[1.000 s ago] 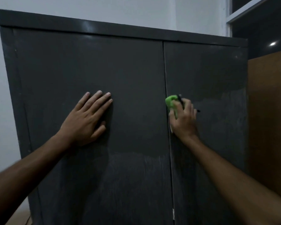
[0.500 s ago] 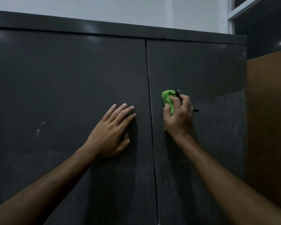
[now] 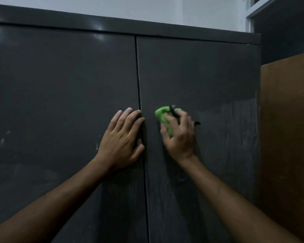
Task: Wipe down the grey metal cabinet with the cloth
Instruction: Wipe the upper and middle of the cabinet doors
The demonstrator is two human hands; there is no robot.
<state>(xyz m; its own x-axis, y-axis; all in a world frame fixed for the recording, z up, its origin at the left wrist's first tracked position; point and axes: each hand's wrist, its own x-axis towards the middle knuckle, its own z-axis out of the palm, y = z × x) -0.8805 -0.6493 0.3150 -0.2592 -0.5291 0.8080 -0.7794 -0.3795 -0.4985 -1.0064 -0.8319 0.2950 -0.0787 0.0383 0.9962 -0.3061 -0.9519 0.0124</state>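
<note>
The green cloth (image 3: 163,120) lay bunched against the right door (image 3: 197,76) of the grey metal cabinet (image 3: 63,85), a little to the right of the vertical seam (image 3: 139,85) between the two doors and about halfway down the visible front; a thin black strip (image 3: 173,110) crossed its upper edge, and a small dark bit (image 3: 197,123) stuck out past the far side of the hand. The right hand (image 3: 180,135) covered most of the cloth and pressed it to the metal; its fingers (image 3: 168,120) were curled over the cloth and clamped on it, with the thumb (image 3: 164,134) along the cloth's lower left side. The left hand (image 3: 122,139) lay flat on the left door (image 3: 63,85), just beside the seam; its fingers (image 3: 128,118) were stretched out and lightly spread, holding nothing, the tips reaching the seam's edge and the thumb (image 3: 139,150) angled towards it. The two hands were near each other, apart, with the seam between them; both bare forearms ran up from the bottom corners. Pale streaks marked the lower right door (image 3: 235,137), while the upper part of it looked darker and smoother; a few small light scuffs (image 3: 2,142) showed on the left door. A brown wooden panel (image 3: 288,120) stood just beside the cabinet's right side; a pale wall (image 3: 147,7) rose behind its top edge.
</note>
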